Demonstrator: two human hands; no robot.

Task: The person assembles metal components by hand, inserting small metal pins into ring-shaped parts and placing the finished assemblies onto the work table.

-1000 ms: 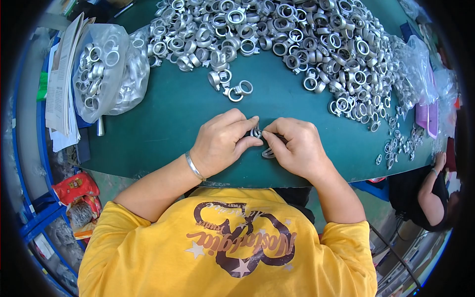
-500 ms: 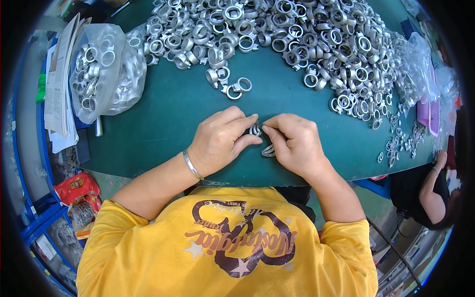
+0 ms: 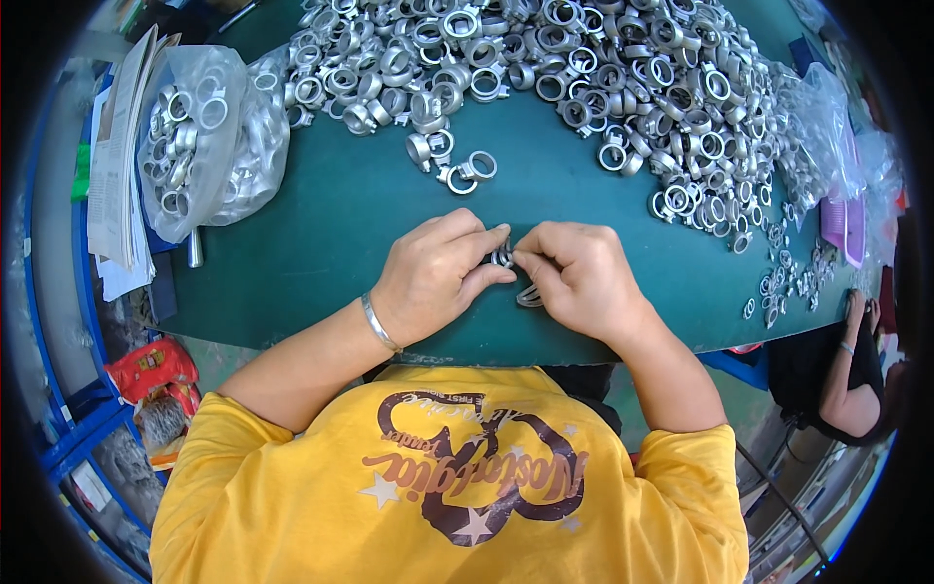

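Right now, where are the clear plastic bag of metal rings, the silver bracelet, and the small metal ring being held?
Clear plastic bag of metal rings (image 3: 209, 136), head view, bag's front.
Silver bracelet (image 3: 379, 326), head view, band on wrist.
Small metal ring (image 3: 502, 257), head view, exposed edge between fingertips.

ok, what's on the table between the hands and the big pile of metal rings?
Head view: mostly bare green table, apart from a small cluster of loose rings just short of the big pile, beyond both hands.
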